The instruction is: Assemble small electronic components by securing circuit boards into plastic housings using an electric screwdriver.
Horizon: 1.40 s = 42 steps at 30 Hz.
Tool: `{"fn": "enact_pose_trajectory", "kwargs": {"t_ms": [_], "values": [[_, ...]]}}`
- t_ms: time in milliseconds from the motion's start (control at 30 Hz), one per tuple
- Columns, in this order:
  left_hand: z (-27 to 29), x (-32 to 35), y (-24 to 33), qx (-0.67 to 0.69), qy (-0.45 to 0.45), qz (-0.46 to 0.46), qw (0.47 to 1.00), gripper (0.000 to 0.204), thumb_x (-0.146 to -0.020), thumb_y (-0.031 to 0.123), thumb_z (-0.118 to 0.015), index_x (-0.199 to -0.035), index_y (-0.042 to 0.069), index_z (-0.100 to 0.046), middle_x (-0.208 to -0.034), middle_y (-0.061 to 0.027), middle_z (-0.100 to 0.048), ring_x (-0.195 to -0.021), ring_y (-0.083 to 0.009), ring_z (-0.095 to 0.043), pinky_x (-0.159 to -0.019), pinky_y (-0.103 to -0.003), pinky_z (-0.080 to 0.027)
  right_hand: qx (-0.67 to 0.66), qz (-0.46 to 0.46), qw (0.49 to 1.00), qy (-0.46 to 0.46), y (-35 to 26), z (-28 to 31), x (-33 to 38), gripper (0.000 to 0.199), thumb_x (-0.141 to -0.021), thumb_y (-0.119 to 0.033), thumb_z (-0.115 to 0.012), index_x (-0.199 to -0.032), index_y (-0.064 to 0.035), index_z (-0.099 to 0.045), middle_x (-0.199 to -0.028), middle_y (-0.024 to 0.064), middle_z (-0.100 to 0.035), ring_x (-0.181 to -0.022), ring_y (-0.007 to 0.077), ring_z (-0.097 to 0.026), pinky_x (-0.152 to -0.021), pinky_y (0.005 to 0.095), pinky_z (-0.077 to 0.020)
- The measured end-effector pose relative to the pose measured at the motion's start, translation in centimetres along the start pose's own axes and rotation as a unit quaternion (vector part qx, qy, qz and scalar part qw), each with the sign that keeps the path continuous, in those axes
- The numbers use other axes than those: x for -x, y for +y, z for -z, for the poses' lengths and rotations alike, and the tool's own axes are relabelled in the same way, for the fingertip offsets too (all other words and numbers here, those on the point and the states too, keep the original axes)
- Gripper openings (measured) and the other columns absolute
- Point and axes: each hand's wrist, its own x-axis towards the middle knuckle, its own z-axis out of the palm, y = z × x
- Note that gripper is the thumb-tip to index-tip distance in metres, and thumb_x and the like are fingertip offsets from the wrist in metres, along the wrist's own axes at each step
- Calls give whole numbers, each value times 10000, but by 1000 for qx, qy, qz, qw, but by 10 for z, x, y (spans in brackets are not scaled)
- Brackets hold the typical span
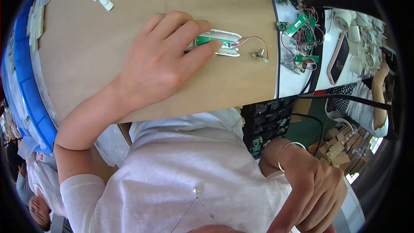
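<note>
On the brown tabletop, my left hand (159, 62) grips an elongated white plastic housing (233, 53) between thumb and fingers. Inside the housing lies a green circuit board (201, 40), partly covered by my thumb and fingers. Red and white wires (255, 37) run from its right end to a small metal part (260, 55) resting on the table. Away from the table at the lower right, my right hand (317, 192) is raised close to my body with its fingers curled. Whatever its fingertips may hold is hidden.
Several white plastic pieces (107, 3) lie at the far left. A blue bin (41, 108) borders the left side. Wired green boards (297, 26) are heaped at the right, beside a phone-like device (338, 58) and white round parts (355, 36). Another person (364, 108) sits at the right.
</note>
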Motion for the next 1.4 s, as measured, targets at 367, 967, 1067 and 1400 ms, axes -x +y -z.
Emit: {"fn": "enact_pose_trajectory", "kwargs": {"t_ms": [367,967,1067,1400], "values": [[-2,4,9,-67,20,-17,997,293,-809,93,-758,-1101,76,-745,-1237,-114,-698,-1016,-270,-624,-869,-396,-495,58,67,996,-27,3,-13,3,599,-1054,-304,-576,-493,-239,-376,-456,-67,-352,-372,84,-345,-828,365,-673],[3,3,-4,37,8,11,999,277,-815,105,-816,-1086,77,-767,-1204,-85,-694,-957,-267,-603,-851,-364,-511,264,-99,959,29,-5,16,2,484,-1045,-407,-645,-673,-98,-670,-651,25,-607,-617,153,-567,-848,392,-543],[5,0,-9,64,-13,10,998,256,-833,103,-806,-1086,72,-780,-1207,-80,-692,-977,-265,-600,-857,-362,-515,633,-270,717,107,14,38,16,189,-887,-173,-791,-1027,-47,-777,-982,84,-720,-863,223,-615,-868,362,-483],[7,-6,-9,72,-37,5,997,232,-858,86,-796,-1090,81,-806,-1223,-69,-688,-1020,-262,-593,-871,-348,-519,708,-323,627,-11,31,82,22,197,-839,-18,-788,-1034,-42,-781,-1022,31,-718,-870,175,-616,-792,277,-487]]}}
